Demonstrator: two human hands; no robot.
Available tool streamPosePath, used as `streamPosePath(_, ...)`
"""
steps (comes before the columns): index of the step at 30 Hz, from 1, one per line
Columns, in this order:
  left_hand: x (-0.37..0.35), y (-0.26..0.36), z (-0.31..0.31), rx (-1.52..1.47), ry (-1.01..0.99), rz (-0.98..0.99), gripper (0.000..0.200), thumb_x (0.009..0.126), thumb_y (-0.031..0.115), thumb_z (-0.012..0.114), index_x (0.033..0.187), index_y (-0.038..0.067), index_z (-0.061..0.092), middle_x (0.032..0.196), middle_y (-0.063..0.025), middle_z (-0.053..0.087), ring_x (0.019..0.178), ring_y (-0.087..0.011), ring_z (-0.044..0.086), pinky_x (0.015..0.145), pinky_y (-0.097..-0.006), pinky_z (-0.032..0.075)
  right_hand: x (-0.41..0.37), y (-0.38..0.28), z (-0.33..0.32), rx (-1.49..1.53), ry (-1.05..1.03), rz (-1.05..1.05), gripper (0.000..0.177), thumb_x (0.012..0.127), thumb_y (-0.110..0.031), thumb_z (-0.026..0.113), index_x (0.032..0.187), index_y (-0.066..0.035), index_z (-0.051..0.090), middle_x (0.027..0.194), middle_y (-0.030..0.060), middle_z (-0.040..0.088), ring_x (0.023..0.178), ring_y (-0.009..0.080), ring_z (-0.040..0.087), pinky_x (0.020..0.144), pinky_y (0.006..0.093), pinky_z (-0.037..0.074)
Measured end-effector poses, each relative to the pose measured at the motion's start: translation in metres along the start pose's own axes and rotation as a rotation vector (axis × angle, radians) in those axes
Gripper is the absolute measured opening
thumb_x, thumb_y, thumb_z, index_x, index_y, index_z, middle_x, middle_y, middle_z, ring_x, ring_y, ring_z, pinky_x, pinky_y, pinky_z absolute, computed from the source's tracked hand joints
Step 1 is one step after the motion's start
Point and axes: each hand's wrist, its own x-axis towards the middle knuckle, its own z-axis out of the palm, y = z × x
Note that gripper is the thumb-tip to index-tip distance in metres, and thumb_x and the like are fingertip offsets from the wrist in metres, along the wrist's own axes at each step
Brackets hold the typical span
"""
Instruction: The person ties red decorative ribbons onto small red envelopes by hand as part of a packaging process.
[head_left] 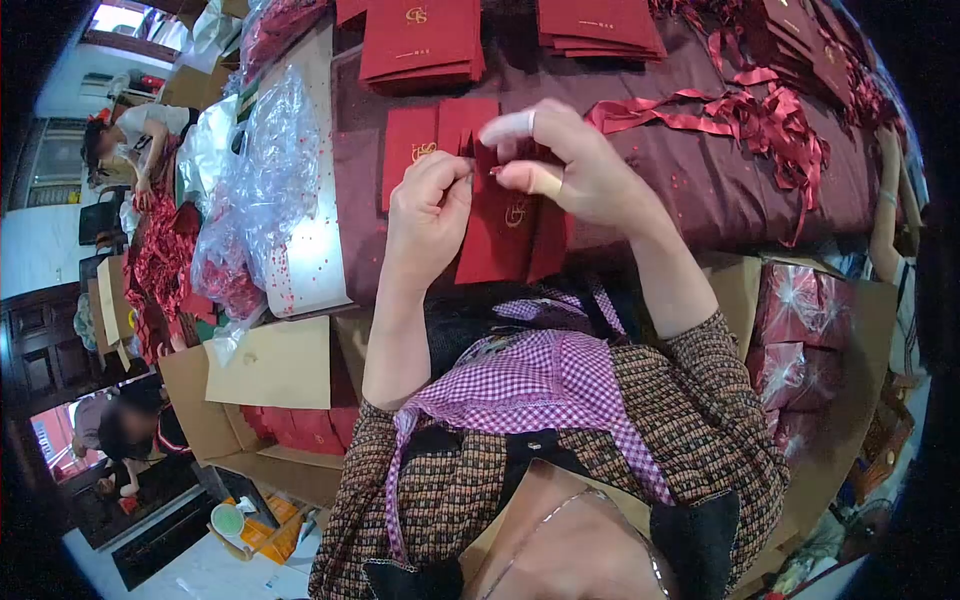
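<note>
Red paper bags with gold print lie overlapping on the cloth-covered table before me: one red bag (pixel 408 140) at the left, another red bag (pixel 490 245) nearer my body. My left hand (pixel 430 210) is closed, thumb and forefinger pinched beside the bags' edges; what sits between the fingertips is too small to make out. Facing it, my right hand (pixel 585 165) has its forefinger and thumb stretched out and apart, with light coverings on both. A small dark red bit shows at the right thumb's tip. Motion blurs the right forefinger.
Stacked red bags (pixel 420 45) and a second stack (pixel 600 28) stand at the back. Red ribbons (pixel 770 130) lie tangled at the right. Clear plastic wrap (pixel 265 160) covers the left end. Open cartons (pixel 268 365) flank me. Other people are at the left and right.
</note>
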Motion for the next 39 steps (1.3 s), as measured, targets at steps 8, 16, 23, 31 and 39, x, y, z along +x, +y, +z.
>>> streamPosePath(8,-0.005,0.003,0.006,-0.077,-0.041,-0.064,0.007,0.081,-0.006,0.057,0.088,-0.004,0.059,0.078,-0.0127,0.058,0.074,-0.0239,0.058,0.070,-0.0303,0.046,0.022,0.003,-0.010,-0.246,-0.154,-0.254,0.015,0.079,-0.010,0.065,0.093,-0.013,0.062,0.098,0.0042,0.057,0.101,0.0255,0.051,0.090,0.0389,0.038)
streamPosePath(16,-0.008,-0.003,0.001,-0.318,-0.042,-0.326,0.006,0.086,-0.002,0.057,0.090,-0.005,0.060,0.076,-0.0077,0.057,0.073,-0.0144,0.055,0.069,-0.0255,0.044,0.027,0.003,-0.011,-0.150,-0.345,-0.218,0.011,0.077,-0.002,0.058,0.085,-0.009,0.056,0.089,0.0038,0.053,0.092,0.0237,0.054,0.084,0.0366,0.039)
streamPosePath(23,-0.010,-0.017,-0.007,-0.377,0.012,-0.365,0.009,0.091,0.005,0.057,0.090,-0.002,0.062,0.082,-0.0032,0.061,0.074,-0.0102,0.054,0.070,-0.0234,0.043,0.034,0.001,-0.016,-0.170,-0.406,-0.254,0.009,0.079,-0.003,0.057,0.085,-0.008,0.054,0.085,0.0088,0.053,0.084,0.0291,0.055,0.073,0.0383,0.043)
streamPosePath(31,0.002,-0.015,-0.040,-0.036,0.387,-0.271,0.016,0.091,0.007,0.058,0.103,-0.002,0.061,0.098,-0.0077,0.061,0.084,-0.0152,0.057,0.078,-0.0264,0.046,0.030,0.007,-0.023,-0.047,-0.382,-0.005,0.010,0.080,0.003,0.057,0.086,-0.003,0.053,0.087,0.0091,0.052,0.083,0.0272,0.054,0.072,0.0352,0.044)
streamPosePath(39,-0.019,0.001,-0.030,0.225,-0.112,-0.106,0.017,0.074,0.009,0.072,0.088,0.001,0.065,0.080,-0.0105,0.057,0.081,-0.0287,0.054,0.072,-0.0377,0.044,0.036,0.026,-0.008,-0.001,-0.317,0.005,0.008,0.083,0.000,0.059,0.091,-0.002,0.057,0.085,0.0087,0.058,0.081,0.0233,0.058,0.072,0.0326,0.047)
